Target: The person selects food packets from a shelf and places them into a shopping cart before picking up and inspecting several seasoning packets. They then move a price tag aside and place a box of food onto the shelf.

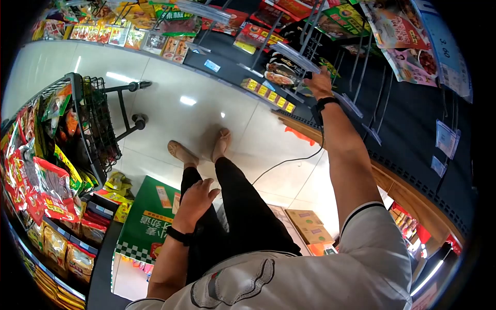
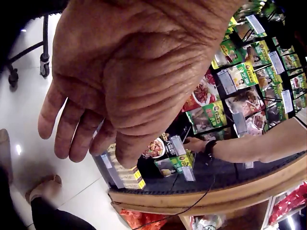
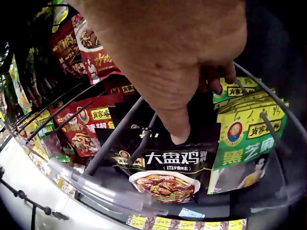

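My right hand (image 1: pixel 320 83) reaches into a shelf rack of hanging seasoning packets. In the right wrist view its thumb (image 3: pixel 179 133) lies on the top front of a black seasoning packet (image 3: pixel 170 165) with a dish pictured on it, and the other fingers bend behind the packet's top, partly hidden. Green and yellow packets (image 3: pixel 244 143) hang just right of it. My left hand (image 1: pixel 195 204) hangs in front of my legs, holding nothing; its fingers (image 2: pixel 79 129) are loosely extended in the left wrist view.
A shopping cart (image 1: pixel 98 124) full of packets stands to the left. Metal hooks (image 3: pixel 115 139) with clear label holders (image 3: pixel 96 191) jut out around the black packet. Small yellow boxes (image 1: pixel 268 94) line the shelf edge. A green display box (image 1: pixel 147 217) stands left of my legs, cartons (image 1: pixel 310 227) to the right.
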Demonstrator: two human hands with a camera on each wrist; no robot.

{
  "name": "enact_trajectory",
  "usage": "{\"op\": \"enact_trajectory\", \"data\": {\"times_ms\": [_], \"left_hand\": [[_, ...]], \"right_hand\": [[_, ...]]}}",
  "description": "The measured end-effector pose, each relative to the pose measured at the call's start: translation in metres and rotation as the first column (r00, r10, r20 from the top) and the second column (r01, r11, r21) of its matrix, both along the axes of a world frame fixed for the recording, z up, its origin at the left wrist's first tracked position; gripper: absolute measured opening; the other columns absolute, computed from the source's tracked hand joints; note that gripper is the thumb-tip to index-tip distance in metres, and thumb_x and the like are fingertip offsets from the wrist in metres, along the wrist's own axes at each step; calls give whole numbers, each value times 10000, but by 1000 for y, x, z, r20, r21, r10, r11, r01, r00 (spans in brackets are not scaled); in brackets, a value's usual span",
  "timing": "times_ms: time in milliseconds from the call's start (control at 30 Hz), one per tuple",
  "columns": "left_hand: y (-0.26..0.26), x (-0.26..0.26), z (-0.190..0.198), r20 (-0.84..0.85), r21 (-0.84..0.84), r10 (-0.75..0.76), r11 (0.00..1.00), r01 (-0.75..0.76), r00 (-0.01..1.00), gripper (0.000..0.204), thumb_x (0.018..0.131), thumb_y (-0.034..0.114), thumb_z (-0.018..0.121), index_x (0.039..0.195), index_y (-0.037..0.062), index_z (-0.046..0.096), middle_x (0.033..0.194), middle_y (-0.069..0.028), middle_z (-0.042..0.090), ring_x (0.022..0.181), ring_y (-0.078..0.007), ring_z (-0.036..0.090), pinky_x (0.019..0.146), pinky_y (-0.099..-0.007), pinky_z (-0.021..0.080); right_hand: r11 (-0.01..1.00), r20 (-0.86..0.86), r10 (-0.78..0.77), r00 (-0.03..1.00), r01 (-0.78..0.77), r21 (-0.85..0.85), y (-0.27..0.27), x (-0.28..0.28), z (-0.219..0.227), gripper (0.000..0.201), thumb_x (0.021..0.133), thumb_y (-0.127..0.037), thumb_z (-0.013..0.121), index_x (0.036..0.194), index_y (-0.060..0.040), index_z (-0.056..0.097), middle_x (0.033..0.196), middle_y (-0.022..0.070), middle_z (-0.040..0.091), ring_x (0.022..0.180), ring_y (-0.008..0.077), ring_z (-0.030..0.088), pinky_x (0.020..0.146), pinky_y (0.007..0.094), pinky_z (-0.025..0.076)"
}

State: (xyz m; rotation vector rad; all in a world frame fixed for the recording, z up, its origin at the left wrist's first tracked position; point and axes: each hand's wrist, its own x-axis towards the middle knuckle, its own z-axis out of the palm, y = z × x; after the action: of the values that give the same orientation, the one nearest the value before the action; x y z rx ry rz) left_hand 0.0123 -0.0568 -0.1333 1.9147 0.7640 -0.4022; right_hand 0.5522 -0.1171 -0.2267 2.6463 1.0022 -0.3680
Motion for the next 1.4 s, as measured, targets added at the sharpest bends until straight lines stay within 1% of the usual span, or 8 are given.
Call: {"op": "enact_trajectory", "data": {"times_ms": [200, 433, 633, 733, 933, 967, 1200, 1400], "left_hand": [[-7, 6, 2, -39, -37, 17, 999, -19, 999, 288, 931, 246, 633, 1095, 20, 562, 963, -161, 638, 918, -356, 630, 759, -452, 507], [-19, -1, -7, -86, -76, 11, 997, -18, 996, 280, 930, 238, 633, 1086, 17, 561, 965, -163, 635, 934, -361, 624, 782, -444, 503], [-27, -9, -13, -49, -52, 18, 998, -21, 999, 258, 934, 230, 631, 1065, 21, 555, 938, -150, 624, 915, -348, 622, 756, -443, 504], [-31, -14, -18, -40, -36, 23, 999, -25, 999, 243, 936, 225, 630, 1057, 29, 554, 927, -143, 622, 893, -339, 626, 735, -436, 507], [-28, -19, -19, -20, -21, 26, 999, -26, 999, 216, 937, 221, 627, 1053, 52, 558, 922, -138, 633, 860, -342, 636, 713, -436, 513], [-27, -19, -17, -22, -31, 34, 999, -35, 999, 212, 937, 219, 627, 1052, 55, 559, 925, -138, 637, 859, -345, 638, 712, -441, 513], [-25, -34, -21, 50, 17, 9, 1000, -9, 999, 265, 934, 231, 636, 1095, 33, 562, 938, -178, 659, 865, -373, 648, 730, -462, 518], [-26, -44, -30, -24, -37, 52, 998, -53, 998, 338, 932, 298, 617, 1095, 2, 608, 922, -182, 680, 902, -370, 655, 772, -459, 534]], "right_hand": [[996, -151, -82, 985, 78, -35, 6, 9, -15, 721, 781, -265, 774, 1406, -92, 459, 1338, 181, 532, 1243, 413, 490, 1049, 500, 428], [998, -114, -59, 992, 62, 24, 4, 13, -28, 566, 827, -254, 731, 1335, -88, 546, 1335, 166, 563, 1208, 412, 530, 1020, 496, 455], [996, -141, -81, 987, 86, 27, 8, 6, -24, 344, 864, -230, 679, 1166, -68, 665, 1091, 175, 683, 1114, 365, 594, 984, 482, 472], [961, -55, 86, 995, -68, 268, -8, 5, -35, 223, 836, -226, 685, 968, -47, 680, 952, 213, 672, 952, 418, 622, 853, 503, 489], [930, -115, 203, 972, -155, 333, -34, -17, -25, 144, 855, -148, 657, 968, -60, 655, 976, 166, 666, 976, 391, 602, 872, 481, 479], [924, -88, 211, 974, -169, 344, -40, -18, -30, 141, 832, -135, 675, 964, -89, 692, 983, 129, 691, 992, 347, 612, 869, 466, 486], [901, -381, 65, 922, 110, 420, -51, -35, -16, 142, 849, -122, 690, 982, -73, 690, 960, 148, 696, 942, 345, 649, 840, 409, 509], [889, -436, 118, 892, 101, 446, -60, -47, -8, 144, 840, -82, 694, 982, -58, 693, 926, 171, 701, 887, 348, 677, 807, 395, 522]]}}
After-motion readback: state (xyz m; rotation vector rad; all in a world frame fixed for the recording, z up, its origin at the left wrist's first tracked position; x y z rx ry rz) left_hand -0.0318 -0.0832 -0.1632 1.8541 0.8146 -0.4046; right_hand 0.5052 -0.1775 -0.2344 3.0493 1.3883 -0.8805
